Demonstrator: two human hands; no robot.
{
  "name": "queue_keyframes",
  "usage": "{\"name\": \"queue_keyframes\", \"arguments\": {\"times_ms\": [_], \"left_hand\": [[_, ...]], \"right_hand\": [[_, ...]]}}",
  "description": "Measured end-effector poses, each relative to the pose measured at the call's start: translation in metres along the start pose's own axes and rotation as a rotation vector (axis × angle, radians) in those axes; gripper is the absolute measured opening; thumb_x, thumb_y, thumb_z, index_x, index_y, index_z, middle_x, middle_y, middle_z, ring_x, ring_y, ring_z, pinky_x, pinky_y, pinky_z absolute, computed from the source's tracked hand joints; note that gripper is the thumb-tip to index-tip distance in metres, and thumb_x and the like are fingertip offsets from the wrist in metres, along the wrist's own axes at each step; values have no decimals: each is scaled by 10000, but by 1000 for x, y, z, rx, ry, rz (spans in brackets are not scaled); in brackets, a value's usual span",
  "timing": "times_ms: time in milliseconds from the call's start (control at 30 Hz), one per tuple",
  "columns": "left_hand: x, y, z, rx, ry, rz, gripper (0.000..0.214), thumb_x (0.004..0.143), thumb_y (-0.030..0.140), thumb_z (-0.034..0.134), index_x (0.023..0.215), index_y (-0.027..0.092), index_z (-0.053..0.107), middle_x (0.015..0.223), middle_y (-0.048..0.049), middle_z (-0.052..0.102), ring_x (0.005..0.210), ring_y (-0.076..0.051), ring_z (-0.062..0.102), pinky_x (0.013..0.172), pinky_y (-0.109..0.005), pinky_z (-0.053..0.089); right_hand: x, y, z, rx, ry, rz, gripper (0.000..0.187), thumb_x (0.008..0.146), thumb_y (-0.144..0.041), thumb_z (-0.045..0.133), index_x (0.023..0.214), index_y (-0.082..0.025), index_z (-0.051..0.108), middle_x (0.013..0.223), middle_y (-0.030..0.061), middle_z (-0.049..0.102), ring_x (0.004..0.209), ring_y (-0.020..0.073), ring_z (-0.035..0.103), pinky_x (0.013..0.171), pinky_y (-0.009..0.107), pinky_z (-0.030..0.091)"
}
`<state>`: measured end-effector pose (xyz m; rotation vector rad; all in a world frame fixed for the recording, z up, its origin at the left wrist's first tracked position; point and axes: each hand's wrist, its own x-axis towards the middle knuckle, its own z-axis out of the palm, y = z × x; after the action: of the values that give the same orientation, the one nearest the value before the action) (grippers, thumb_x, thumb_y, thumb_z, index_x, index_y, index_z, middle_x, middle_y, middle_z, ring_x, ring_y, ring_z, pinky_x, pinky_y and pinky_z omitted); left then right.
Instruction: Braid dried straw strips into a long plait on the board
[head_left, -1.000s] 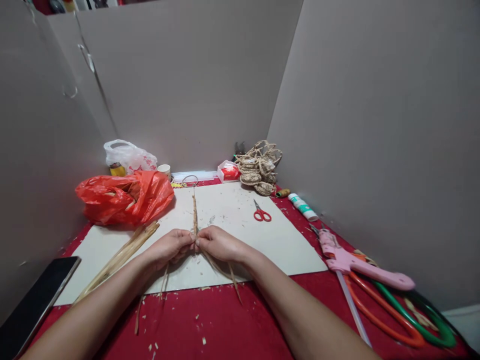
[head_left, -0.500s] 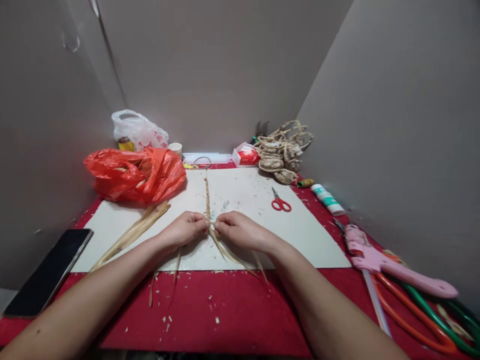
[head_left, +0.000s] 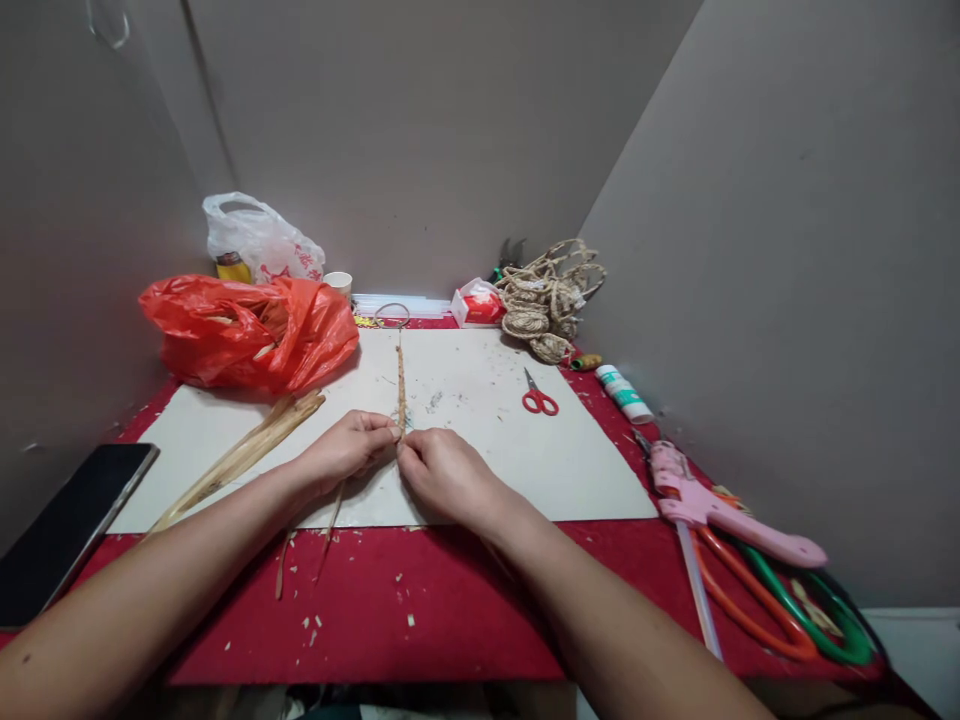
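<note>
A thin braid of dry straw point(head_left: 401, 385) runs straight away from me across the pale board point(head_left: 585, 470) to a small wire ring point(head_left: 392, 315) at the far end. My left hand point(head_left: 346, 452) and my right hand point(head_left: 442, 475) meet at the braid's near end, fingers pinched shut on the loose straw strands. A few loose strands point(head_left: 330, 520) trail back under my left wrist onto the red cloth. The strands under my right hand are hidden.
A red plastic bag point(head_left: 247, 330) and a white bag point(head_left: 259, 245) sit far left, straw strips point(head_left: 240, 455) beside them. Red scissors point(head_left: 540, 398), jute coils point(head_left: 547, 300), a glue stick point(head_left: 626, 393), a pink glue gun point(head_left: 712, 505) and coloured hoops point(head_left: 795, 610) lie right. A phone point(head_left: 67, 525) lies near left.
My hands have closed together again on the braid's end, and the strands that fanned out under my right hand are now covered. The view has shifted slightly.
</note>
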<state>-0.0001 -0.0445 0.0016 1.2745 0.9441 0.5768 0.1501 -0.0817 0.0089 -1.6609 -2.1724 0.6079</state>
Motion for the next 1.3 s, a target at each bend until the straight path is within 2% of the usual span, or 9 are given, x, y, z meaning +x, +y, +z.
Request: {"name": "queue_keyframes", "arguments": {"times_ms": [167, 367, 767, 900, 1000, 1067, 1200, 1233, 1300], "left_hand": [[-1, -3, 5, -17, 26, 4, 324, 742, 374, 579, 558, 181, 395, 435, 84, 260, 359, -31, 171, 376, -219, 80], [-4, -2, 16, -93, 61, 12, 367, 762, 369, 534, 520, 189, 326, 432, 80, 243, 359, -30, 181, 381, -211, 101], [-5, -6, 18, -195, 78, -22, 273, 718, 372, 612, 587, 153, 515, 395, 85, 307, 338, -35, 203, 390, -227, 99], [-5, -5, 18, -168, 104, -19, 220, 697, 337, 619, 668, 120, 599, 427, 48, 432, 369, -48, 301, 406, -217, 157], [-5, -5, 17, -144, 94, -9, 221, 712, 342, 604, 656, 129, 583, 403, 62, 388, 352, -43, 241, 396, -224, 113], [-6, -4, 17, -158, 74, 20, 215, 715, 331, 600, 640, 132, 567, 411, 59, 393, 353, -42, 246, 392, -224, 114], [-6, -3, 16, -143, 55, 34, 203, 750, 324, 583, 659, 145, 552, 384, 93, 293, 333, -37, 177, 381, -223, 100], [-6, -3, 15, -133, 56, 24, 213, 763, 337, 577, 670, 147, 551, 378, 102, 261, 330, -38, 153, 379, -224, 85], [-6, -3, 15, -129, 50, 33, 257, 777, 378, 574, 669, 147, 540, 382, 104, 263, 335, -36, 143, 379, -220, 84]], "right_hand": [[-7, -9, -2, -216, 6, 18, 368, 896, -271, 327, 827, -156, 670, 825, 143, 695, 713, 226, 628, 632, 308, 385], [-10, -16, -5, -287, -15, 11, 346, 897, -222, 332, 889, -113, 660, 838, 187, 689, 757, 277, 656, 678, 363, 426], [-18, -18, 4, -406, -60, -134, 292, 895, -169, 332, 940, -85, 608, 774, 190, 677, 680, 266, 647, 592, 324, 393], [-27, -27, 1, -320, -166, -261, 264, 881, -182, 371, 855, -118, 626, 748, 142, 667, 617, 199, 598, 583, 293, 357], [-32, -29, -7, -39, -311, -418, 283, 876, -289, 449, 672, -161, 599, 624, 44, 610, 528, 121, 501, 545, 249, 330], [-31, -25, -14, 201, -206, -382, 350, 882, -359, 452, 607, -168, 555, 552, 3, 541, 497, 97, 441, 521, 230, 320], [-14, -5, -21, 379, 355, -38, 351, 886, -407, 425, 651, -170, 532, 565, 4, 515, 526, 110, 445, 523, 233, 344], [-9, 0, -20, 379, 382, 5, 328, 873, -415, 448, 679, -168, 544, 597, 13, 538, 554, 119, 471, 537, 237, 360], [-1, 5, -15, 430, 264, 28, 299, 853, -420, 480, 726, -162, 565, 661, 31, 577, 602, 132, 518, 554, 239, 389]]}}
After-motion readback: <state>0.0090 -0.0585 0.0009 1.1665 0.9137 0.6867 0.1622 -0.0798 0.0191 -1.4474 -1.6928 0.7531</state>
